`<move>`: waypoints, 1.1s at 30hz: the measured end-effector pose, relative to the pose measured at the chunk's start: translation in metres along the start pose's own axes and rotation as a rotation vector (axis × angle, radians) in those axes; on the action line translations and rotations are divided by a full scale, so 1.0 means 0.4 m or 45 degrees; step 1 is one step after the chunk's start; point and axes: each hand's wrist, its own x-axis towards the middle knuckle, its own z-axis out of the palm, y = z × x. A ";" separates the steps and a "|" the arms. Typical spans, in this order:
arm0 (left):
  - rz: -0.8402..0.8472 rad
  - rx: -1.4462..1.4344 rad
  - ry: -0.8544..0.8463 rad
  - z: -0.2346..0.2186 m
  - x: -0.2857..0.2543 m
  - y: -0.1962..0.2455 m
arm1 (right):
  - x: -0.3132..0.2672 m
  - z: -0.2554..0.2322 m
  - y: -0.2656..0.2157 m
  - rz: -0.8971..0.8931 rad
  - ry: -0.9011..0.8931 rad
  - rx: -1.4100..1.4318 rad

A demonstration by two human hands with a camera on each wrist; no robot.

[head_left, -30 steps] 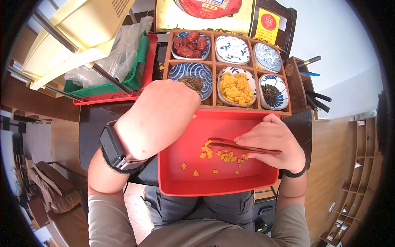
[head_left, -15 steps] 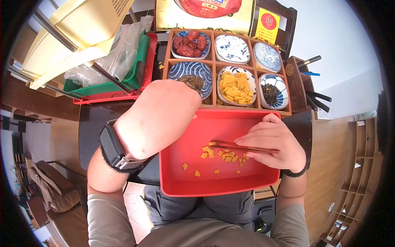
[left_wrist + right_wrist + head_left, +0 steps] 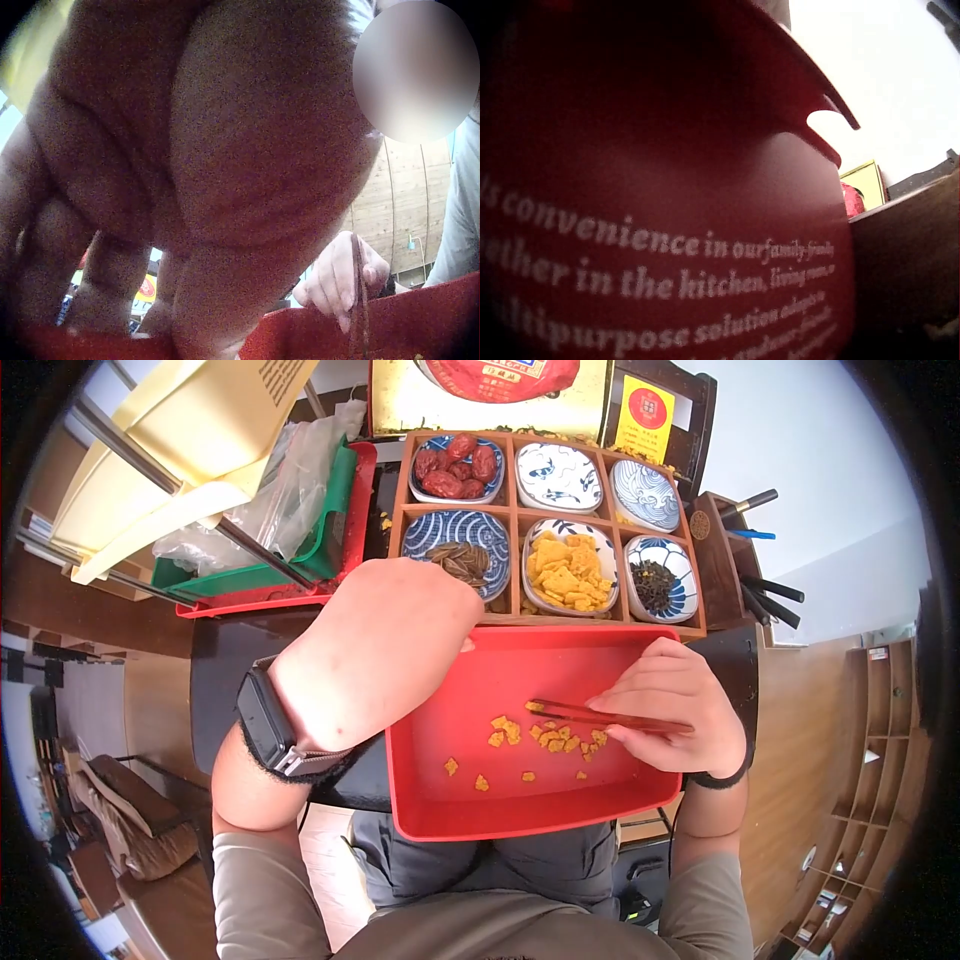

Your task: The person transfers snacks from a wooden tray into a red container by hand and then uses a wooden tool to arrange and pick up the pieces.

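In the head view my right hand [image 3: 672, 705] pinches dark reddish-brown wooden tweezers [image 3: 630, 721] over the red plastic bin [image 3: 470, 805]. A small yellow piece [image 3: 535, 706] sits at the tweezer tips. Below it, several yellow crumbs [image 3: 555, 740] lie on the bin's floor, with a few more scattered nearer my body. At the bin's far left corner is my left hand [image 3: 375, 645], its back upward and fingers mostly hidden from the head. The left wrist view shows its fingers and thumb reaching down on the red rim [image 3: 112, 346], gripping it.
Directly behind the bin stands a divided wooden tray [image 3: 513, 540] with patterned bowls of red dates [image 3: 460, 465], yellow chunks [image 3: 570, 572] and dark dried leaves [image 3: 652, 585]. A green and red container [image 3: 325, 545] stands left, a wooden pen holder [image 3: 722, 560] right.
The tweezers have moved right with the yellow piece at their tips, away from the left end of the crumbs. My left hand keeps its place on the bin.
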 end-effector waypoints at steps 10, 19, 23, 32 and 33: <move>-0.022 -0.024 0.015 -0.004 0.000 0.002 | -0.021 -0.023 -0.009 0.105 0.461 0.173; -0.030 -0.028 -0.005 -0.010 0.007 0.005 | -0.038 -0.004 0.012 0.387 0.849 0.169; -0.022 -0.025 -0.002 -0.011 0.008 0.007 | -0.031 0.004 0.024 0.442 0.884 0.035; -0.022 -0.002 -0.004 -0.012 0.007 0.008 | -0.021 0.003 0.022 0.488 0.852 0.001; -0.025 -0.005 -0.004 -0.012 0.007 0.008 | -0.021 0.003 0.021 0.502 0.861 0.020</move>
